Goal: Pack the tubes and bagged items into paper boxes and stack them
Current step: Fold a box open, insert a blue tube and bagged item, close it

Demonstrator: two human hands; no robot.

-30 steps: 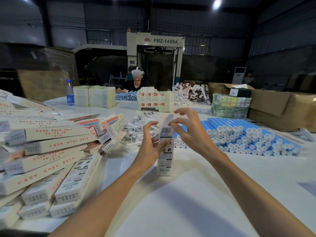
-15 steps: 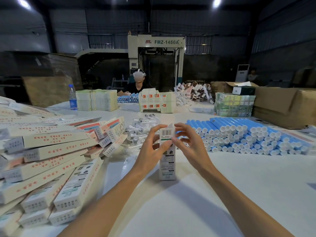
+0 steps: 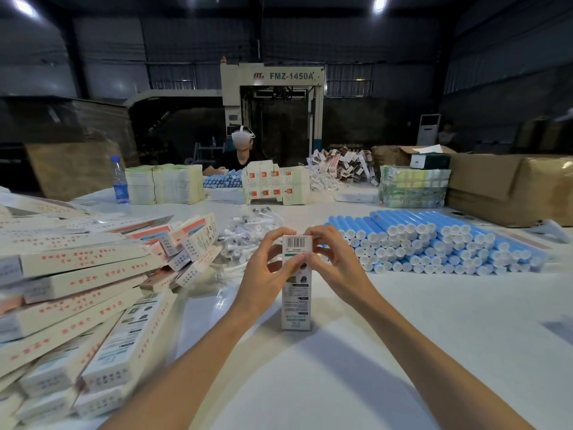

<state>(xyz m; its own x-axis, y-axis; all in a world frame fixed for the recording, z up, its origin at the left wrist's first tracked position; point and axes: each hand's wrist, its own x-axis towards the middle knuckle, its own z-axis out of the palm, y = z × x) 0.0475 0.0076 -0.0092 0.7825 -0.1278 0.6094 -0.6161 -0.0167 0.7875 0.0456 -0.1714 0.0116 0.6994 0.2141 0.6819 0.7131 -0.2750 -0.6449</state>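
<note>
Tall white paper box (image 3: 296, 293) stands upright on the white table (image 3: 418, 352), centre, base on the tabletop. A barcode is at the top of its near face, with a green stripe below it; the small dark print lower down is too small to read. Left hand (image 3: 263, 274) and right hand (image 3: 338, 265) both hold the box's upper end, fingers curled over the top edge and thumbs pressed on the near face. Whether the top flap is closed, cannot tell.

Heap of blue tubes with white caps (image 3: 434, 240) lies right of the box, caps facing the camera. Pile of small clear bagged items (image 3: 248, 228) lies just behind the left hand. Sloping stack of long white boxes with red print (image 3: 77, 274) fills the left side, red characters unreadable.

Far side: clear water bottle with blue label (image 3: 119, 181), bundles of pale flat cartons (image 3: 164, 184), folded white cartons with red squares (image 3: 276, 184), brown cardboard cartons (image 3: 511, 187). Seated person in a dark top (image 3: 235, 159) sits across the table. Beige machine (image 3: 273, 88) behind reads "FMZ-1450A".
</note>
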